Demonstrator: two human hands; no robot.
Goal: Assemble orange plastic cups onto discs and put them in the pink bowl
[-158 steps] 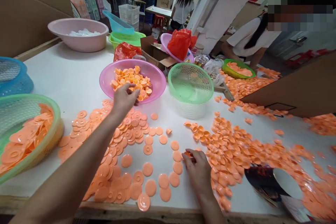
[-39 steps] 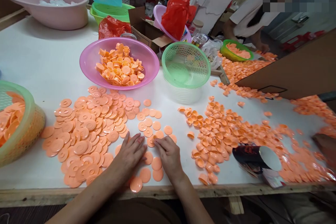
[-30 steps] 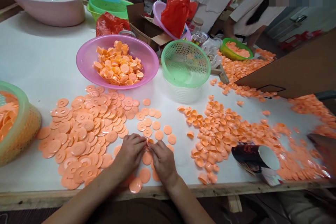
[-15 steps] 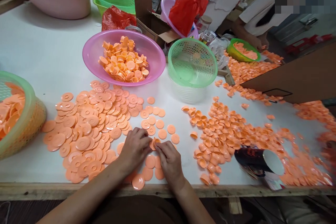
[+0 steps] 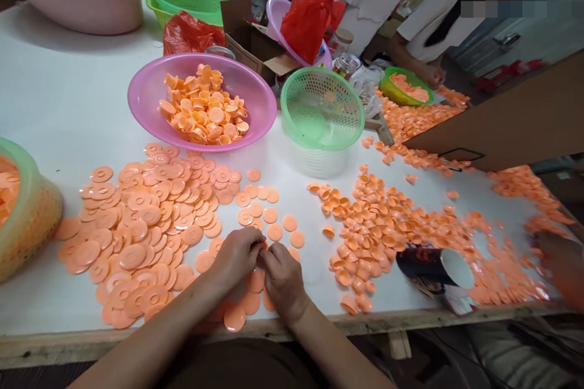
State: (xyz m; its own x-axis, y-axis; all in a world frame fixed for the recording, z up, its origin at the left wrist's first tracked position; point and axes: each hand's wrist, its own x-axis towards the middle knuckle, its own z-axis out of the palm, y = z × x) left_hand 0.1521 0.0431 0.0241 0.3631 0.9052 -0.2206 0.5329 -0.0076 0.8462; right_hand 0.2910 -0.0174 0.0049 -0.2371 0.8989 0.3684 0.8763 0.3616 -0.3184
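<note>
My left hand (image 5: 241, 250) and my right hand (image 5: 283, 273) meet low over the table, both with fingers closed. Between their fingertips they pinch a small orange plastic cup, now almost wholly hidden. Flat round orange saucers (image 5: 137, 237) lie in a broad heap left of my hands. A few loose saucers (image 5: 250, 301) lie under and just in front of my wrists. Right of my hands spreads a pile of tiny orange cups (image 5: 369, 225). The pink basin (image 5: 146, 118) beyond the saucers holds cups joined to saucers.
A green mesh basket (image 5: 322, 115) stands behind the hands, and another green basket (image 5: 45, 213) with orange pieces at the left edge. A dark paper cup (image 5: 433, 267) lies on its side at right. Cardboard (image 5: 497, 121) stands upright; a co-worker's hand (image 5: 559, 267) is at far right.
The view has shifted slightly, so most things sit further left. My hands have drawn closer together, and the small cup between the fingertips is now mostly covered. Another person's hand has appeared at far right.
</note>
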